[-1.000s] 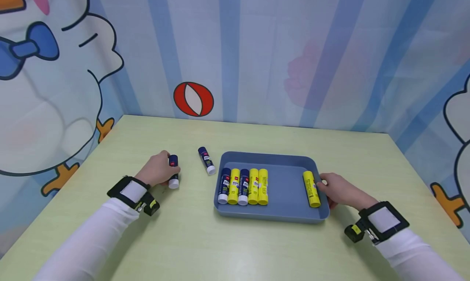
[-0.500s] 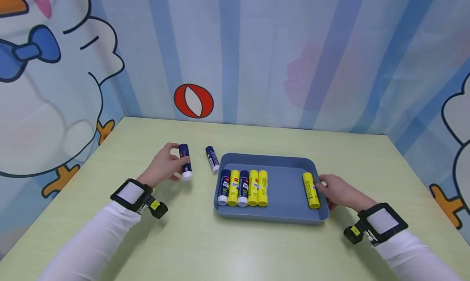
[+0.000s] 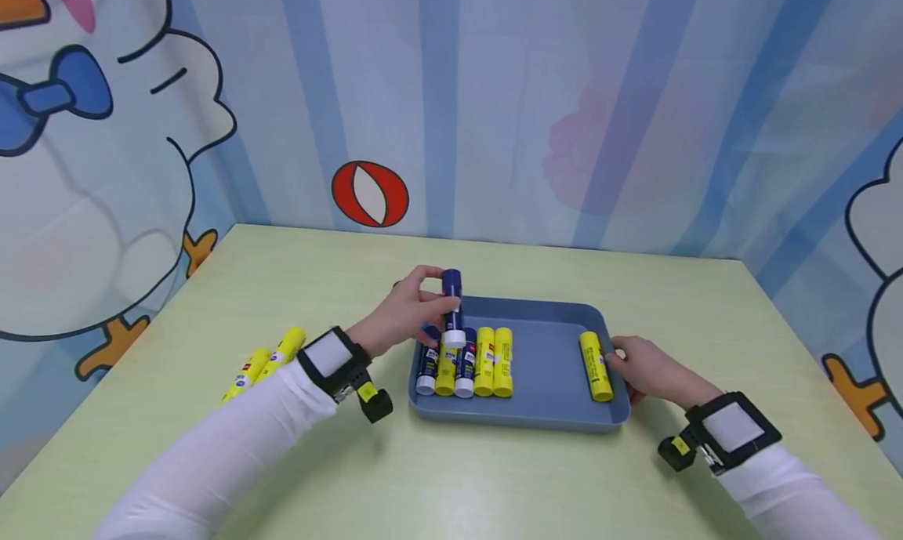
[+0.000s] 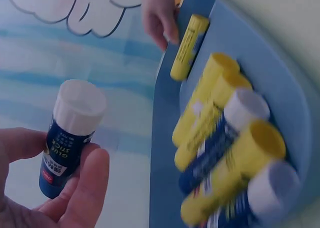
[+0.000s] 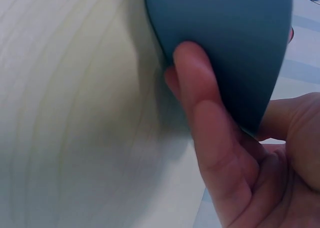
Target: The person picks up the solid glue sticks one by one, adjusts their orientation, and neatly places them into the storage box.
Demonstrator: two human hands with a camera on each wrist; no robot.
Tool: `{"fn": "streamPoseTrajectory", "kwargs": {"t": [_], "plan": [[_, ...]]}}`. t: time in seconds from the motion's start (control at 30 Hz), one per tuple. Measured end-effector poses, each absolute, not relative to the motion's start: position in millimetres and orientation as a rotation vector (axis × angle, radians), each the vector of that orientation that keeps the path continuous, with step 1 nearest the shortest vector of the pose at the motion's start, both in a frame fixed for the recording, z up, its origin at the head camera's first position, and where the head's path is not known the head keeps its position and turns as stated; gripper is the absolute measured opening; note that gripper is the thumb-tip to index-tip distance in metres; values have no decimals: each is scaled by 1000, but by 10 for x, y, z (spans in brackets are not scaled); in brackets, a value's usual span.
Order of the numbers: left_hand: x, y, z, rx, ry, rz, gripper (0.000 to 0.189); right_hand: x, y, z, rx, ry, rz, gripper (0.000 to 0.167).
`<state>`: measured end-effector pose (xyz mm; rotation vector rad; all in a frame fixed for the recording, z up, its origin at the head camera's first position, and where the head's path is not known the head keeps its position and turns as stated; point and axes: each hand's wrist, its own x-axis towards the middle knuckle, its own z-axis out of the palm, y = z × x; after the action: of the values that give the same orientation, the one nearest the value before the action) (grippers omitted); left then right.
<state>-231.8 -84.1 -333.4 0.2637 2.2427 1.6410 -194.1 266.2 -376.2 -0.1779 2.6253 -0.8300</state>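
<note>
Head: your left grip [image 3: 409,309] pinches one navy glue stick [image 3: 455,320] by the tray's [image 3: 546,367] left end. Tray count: two navy sticks [image 3: 465,364], four yellow sticks [image 3: 503,361]. Counter [image 3: 423,477]: two yellow tubes [image 3: 284,350], partly behind your sleeve [image 3: 226,446].

Left wrist: white end [image 4: 80,105] uncovered; suggest laying it flat, without knocking the others.

Right wrist: your right grip [image 5: 232,163] clamps the tray wall; brace gently.

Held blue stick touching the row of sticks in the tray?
Apart. The left wrist view shows a clear gap between held stick and row, tray wall visible between them; the head view merely overlaps them.
</note>
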Motion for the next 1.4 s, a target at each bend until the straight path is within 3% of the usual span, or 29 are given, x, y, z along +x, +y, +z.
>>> {"fn": "streamPoseTrajectory", "kwargs": {"t": [0.3, 0.73, 0.93, 1.4], "plan": [[-2359, -162, -3304, 458, 2095, 1470, 58, -1929, 2676, -3755, -167, 2617, -831, 38], [-2582, 596, -3578, 411, 2284, 977, 55, -1943, 2632, -3703, -200, 2629, -826, 39], [-2664, 909, -3743, 336, 2374, 844, 65, -1943, 2634, -3696, -161, 2609, -831, 40], [-2589, 1132, -3856, 234, 2389, 909, 73, -1954, 2697, -3762, -194, 2598, -855, 42]]}}
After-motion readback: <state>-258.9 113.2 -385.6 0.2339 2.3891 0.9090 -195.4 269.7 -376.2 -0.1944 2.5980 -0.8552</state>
